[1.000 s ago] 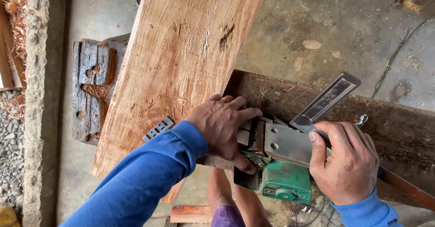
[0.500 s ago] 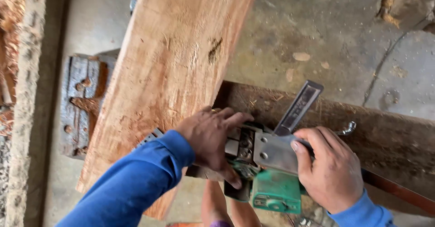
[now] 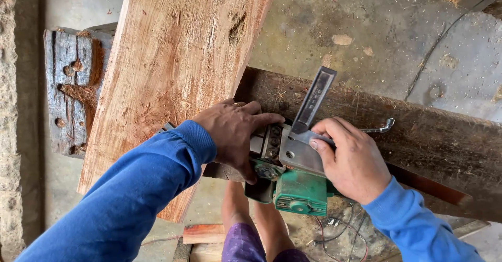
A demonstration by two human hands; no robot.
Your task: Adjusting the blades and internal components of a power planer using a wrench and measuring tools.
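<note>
Green electric planer (image 3: 298,189) sits upside down at the near edge of the dark timber beam (image 3: 444,141), just right of the reddish plank (image 3: 178,73) that leans across it. Left hand (image 3: 235,134) lies palm-down over the planer's front end, fingers spread and curled onto the body near the cutter drum, wrist against the plank edge. Right hand (image 3: 353,160) is wrapped around the planer's rear, thumb pressed on the bright metal sole plate (image 3: 303,155). A flat metal blade (image 3: 312,99) stands up at a tilt from the plate, between the two hands. An L-shaped hex key (image 3: 377,128) lies on the beam just past the right fingers. Versus half a second ago: both grips unchanged, planer in the same spot on the beam, blade at the same tilt; the view has shifted slightly, nothing else. Weathered wood block (image 3: 70,89) on the floor at left, bare feet below the planer.
</note>
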